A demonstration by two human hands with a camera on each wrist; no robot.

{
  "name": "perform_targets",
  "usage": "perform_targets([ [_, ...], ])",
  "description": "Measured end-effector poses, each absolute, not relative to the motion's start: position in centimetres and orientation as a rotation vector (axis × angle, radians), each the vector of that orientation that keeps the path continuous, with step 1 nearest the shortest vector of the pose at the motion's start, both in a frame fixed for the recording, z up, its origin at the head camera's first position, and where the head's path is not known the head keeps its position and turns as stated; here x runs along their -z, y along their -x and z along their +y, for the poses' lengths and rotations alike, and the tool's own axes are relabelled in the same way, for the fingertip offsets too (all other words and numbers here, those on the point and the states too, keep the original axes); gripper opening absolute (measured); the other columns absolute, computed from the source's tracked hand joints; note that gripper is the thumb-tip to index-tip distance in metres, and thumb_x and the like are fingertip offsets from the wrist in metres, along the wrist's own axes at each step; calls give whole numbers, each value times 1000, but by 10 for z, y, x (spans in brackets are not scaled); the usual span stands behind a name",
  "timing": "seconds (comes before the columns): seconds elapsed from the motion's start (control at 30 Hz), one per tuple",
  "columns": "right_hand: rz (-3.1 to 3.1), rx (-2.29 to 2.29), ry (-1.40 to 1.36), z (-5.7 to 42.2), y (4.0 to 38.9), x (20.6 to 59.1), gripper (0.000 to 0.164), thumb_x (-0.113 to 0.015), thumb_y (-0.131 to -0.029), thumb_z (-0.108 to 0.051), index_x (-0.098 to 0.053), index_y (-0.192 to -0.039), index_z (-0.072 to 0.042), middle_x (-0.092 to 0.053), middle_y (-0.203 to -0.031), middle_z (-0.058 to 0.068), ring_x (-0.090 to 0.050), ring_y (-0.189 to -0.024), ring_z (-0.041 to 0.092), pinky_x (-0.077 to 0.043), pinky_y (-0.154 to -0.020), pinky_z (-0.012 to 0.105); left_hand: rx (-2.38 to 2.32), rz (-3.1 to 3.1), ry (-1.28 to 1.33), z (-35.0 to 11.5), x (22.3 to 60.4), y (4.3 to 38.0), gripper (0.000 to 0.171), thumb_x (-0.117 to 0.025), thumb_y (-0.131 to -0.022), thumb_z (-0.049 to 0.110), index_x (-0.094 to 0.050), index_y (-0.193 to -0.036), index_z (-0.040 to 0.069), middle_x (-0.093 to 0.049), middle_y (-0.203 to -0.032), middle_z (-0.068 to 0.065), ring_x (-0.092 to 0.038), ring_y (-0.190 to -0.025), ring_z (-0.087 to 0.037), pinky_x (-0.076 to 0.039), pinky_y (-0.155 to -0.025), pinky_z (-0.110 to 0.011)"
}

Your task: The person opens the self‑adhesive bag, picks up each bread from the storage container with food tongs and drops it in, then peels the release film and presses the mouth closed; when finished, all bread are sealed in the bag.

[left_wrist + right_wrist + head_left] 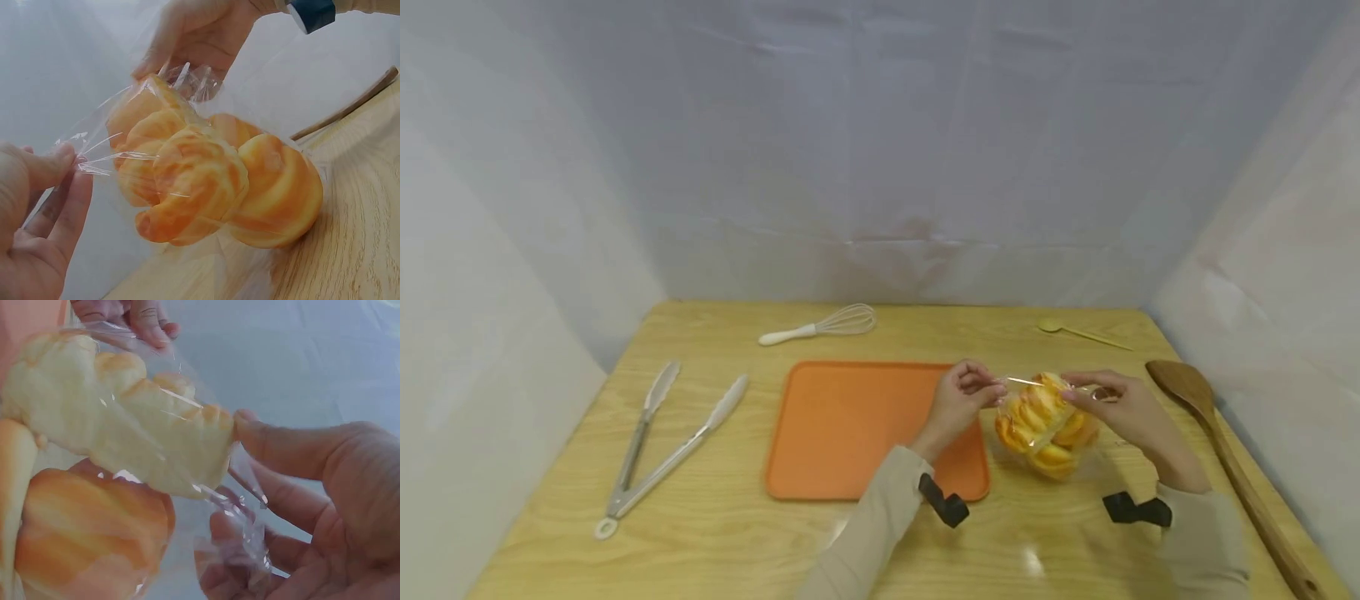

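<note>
A clear plastic bag [94,164] with several golden bread rolls [1048,425] inside is between my two hands, over the table right of the orange tray [842,429]. My left hand [958,404] pinches one edge of the bag between thumb and fingers, drawing the film taut. On the far side, my right hand [1127,408] pinches the opposite edge, with crumpled film lying against its fingers in the right wrist view. One twisted roll [125,412] sits near the bag's top edge, and a smoother roll [281,190] lies beside it.
Metal tongs [647,467] lie spread at the left. A white whisk [820,325] rests behind the tray, and a small yellow spoon [1082,333] at the back right. Along the right edge lies a long wooden spatula [1232,467]. Pale sheets [887,167] enclose the table [715,542].
</note>
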State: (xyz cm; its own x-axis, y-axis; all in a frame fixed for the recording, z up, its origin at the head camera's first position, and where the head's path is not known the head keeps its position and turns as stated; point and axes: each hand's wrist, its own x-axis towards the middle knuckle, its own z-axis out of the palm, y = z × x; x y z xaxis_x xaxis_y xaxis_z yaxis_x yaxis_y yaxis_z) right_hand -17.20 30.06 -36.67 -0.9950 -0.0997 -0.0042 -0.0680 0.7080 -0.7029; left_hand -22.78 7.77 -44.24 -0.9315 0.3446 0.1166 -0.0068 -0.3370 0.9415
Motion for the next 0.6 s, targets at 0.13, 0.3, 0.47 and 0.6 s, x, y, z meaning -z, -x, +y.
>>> perform_targets([
  [0.13,2814,1265,109,309,170,371,49,-57,-99,-29,-52,-138,0,-57,-128,25,-57,-85,-5,-51,-73,25,-2368,1665,-427,77,445,229,14,-63,-88,-9,-52,-98,-9,-62,-110,-37,-67,-75,-1,-60,-76,-26],
  [0.3,2717,1314,-44,316,169,375,44,-57,-99,-34,-55,-127,0,-64,-105,2,-55,-84,-3,-50,-73,26,-2383,1647,-437,77,445,229,14,-63,-88,-9,-53,-98,-9,-67,-103,-30,-67,-74,-2,-60,-76,-27],
  [0.47,2609,1422,-122,324,168,376,21,-63,-96,-30,-65,-101,-10,-60,-85,-18,-56,-78,0,-52,-70,21,-2396,1645,-451,76,447,229,12,-63,-89,-8,-54,-97,-7,-69,-99,-24,-70,-77,-9,-60,-76,-29],
  [0.6,2525,1564,-129,331,166,376,25,-64,-95,-27,-66,-111,-8,-64,-88,-24,-63,-83,-4,-56,-76,19,-2398,1681,-439,75,448,231,13,-64,-88,-8,-55,-97,-4,-69,-100,-25,-72,-82,-19,-60,-75,-29],
])
